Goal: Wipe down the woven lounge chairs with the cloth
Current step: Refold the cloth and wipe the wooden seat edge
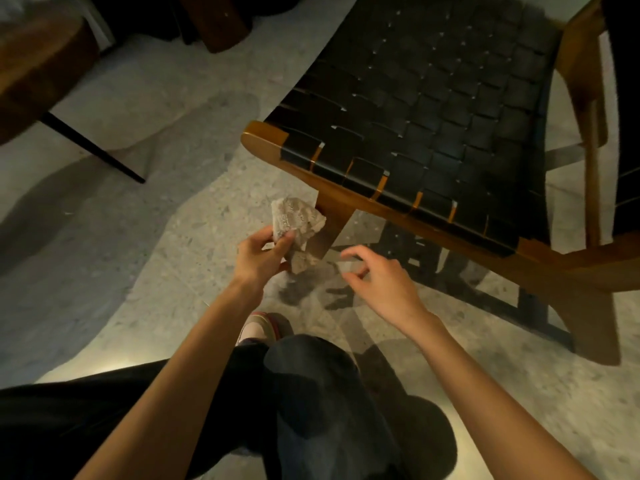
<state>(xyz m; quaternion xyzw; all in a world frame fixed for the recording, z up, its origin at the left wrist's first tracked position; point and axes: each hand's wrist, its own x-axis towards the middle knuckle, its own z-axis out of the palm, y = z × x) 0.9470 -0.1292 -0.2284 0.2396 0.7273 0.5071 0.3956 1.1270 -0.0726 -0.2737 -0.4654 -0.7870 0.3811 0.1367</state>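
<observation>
Head view: left hand [258, 256] pinches a crumpled pale cloth [298, 230] between thumb and fingers, held in the air just beside the front leg of the woven lounge chair [433, 109], not touching the seat; right hand [377, 277] hovers near it, fingers loosely spread, holding nothing. Cloth looks light, soft and floppy — probably best bunched into a pad in the palm, not pinched at one edge. Dark woven straps look flat, smooth and slightly yielding on a stiff wooden frame [349, 183] — likely fine under firm wiping pressure.
</observation>
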